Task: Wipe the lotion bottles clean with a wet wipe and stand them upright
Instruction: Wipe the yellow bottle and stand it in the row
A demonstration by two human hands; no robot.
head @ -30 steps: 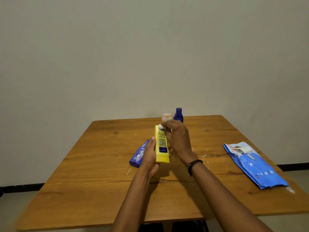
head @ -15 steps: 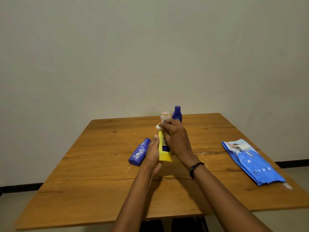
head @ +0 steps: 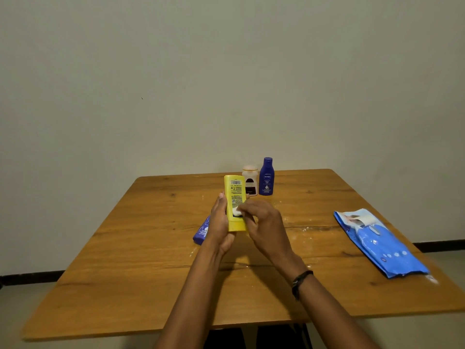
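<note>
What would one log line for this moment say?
step: wiping yellow bottle | left hand: holds it | right hand: pinches wet wipe against it | upright: Nivea bottle, cream bottle | lying: purple bottle

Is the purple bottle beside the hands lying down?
Lying down: the purple bottle rests flat on the table, partly behind the left hand.

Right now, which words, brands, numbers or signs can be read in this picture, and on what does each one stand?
"NIVEA": on the standing blue bottle; the lines under it are too small.
Yellow bottle: a barcode and a square code show; the print is too small.
Brown-label bottle: label blurred.
Lying blue bottle: white print, unreadable.
Wipes pack: nothing readable.
</note>
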